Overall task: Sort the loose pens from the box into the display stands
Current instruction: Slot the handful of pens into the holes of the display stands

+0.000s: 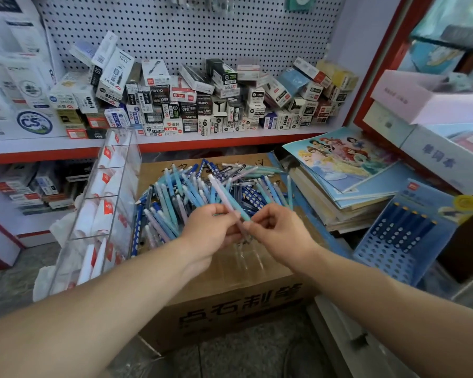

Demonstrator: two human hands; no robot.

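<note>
Both grips closed: left hand point(210, 227) curled round a lilac pen point(221, 190) and a teal pen point(236, 205), right hand point(279, 230) pinching the same pair near the lower ends. Long axes diagonal, far ends pointing up and to the left. Held just above the pile of loose pens point(175, 195) on the cardboard box point(230, 304), between clear acrylic stand point(112, 192) and blue perforated stand point(388, 255)
</note>
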